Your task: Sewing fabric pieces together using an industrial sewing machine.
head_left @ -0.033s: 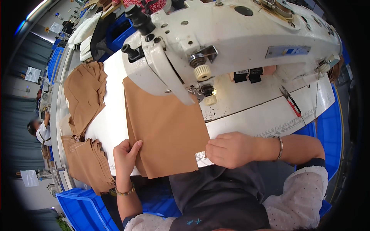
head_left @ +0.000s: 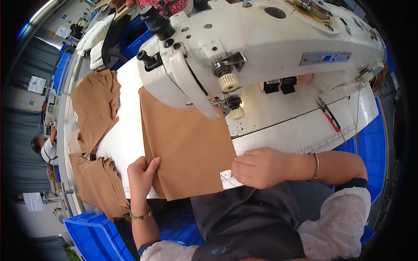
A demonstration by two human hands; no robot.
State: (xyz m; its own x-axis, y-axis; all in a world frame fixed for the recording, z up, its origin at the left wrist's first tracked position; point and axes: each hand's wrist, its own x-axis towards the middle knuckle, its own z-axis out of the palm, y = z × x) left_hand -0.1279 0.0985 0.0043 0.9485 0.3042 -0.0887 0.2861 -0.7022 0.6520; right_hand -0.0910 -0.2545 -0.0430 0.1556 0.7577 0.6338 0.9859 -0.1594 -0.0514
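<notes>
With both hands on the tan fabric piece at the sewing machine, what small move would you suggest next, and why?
Probably slide the tan fabric piece forward under the needle area: the left hand and right hand both rest on its near edge, and its far edge already lies under the machine head.

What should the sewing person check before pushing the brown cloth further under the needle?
1. Left hand on the brown cloth edge: ok.
2. Right hand at the cloth's right edge: ok.
3. Fingers away from the needle area: ok.
4. Cloth lying flat on the table: ok.
5. Scissors away from the cloth: ok.
6. Needle threaded: cannot tell.
</notes>
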